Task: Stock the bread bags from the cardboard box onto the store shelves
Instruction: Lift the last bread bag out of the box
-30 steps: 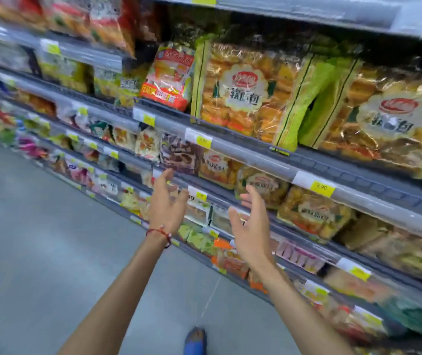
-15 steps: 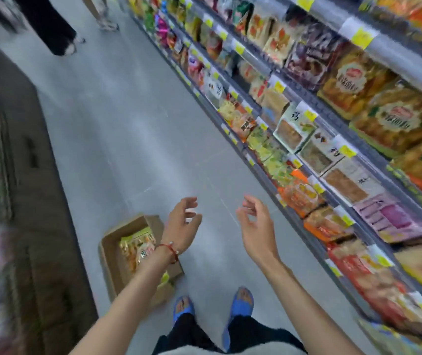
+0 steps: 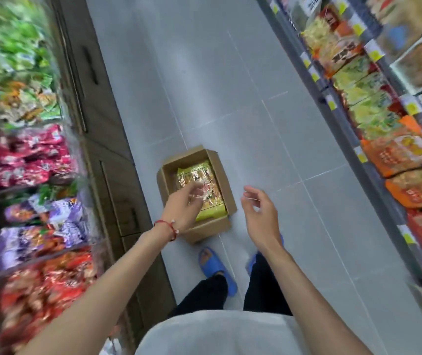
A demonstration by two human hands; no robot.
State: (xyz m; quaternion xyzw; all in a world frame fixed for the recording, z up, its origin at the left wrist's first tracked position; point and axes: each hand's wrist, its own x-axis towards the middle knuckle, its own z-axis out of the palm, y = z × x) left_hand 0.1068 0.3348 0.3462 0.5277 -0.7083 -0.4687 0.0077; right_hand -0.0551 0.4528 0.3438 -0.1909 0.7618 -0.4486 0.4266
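Left hand: you are holding your left hand (image 3: 183, 210) over the cardboard box (image 3: 211, 230), fingers loosely spread above the bread bag (image 3: 195, 175) (blur is hiding whether they are touching it), gripping nothing.
Right hand: you are holding your right hand (image 3: 259, 216) just beside the box's right edge, fingers loosely curled, empty, apart from the left.
Bread bag: it is lying flat inside the box, yellow-green and shiny.
Box: it is sitting open on the grey floor (image 3: 230, 85), just ahead of your blue slippers (image 3: 216, 267).
Shelves: stocked store shelves (image 3: 343, 129) are running along your right.
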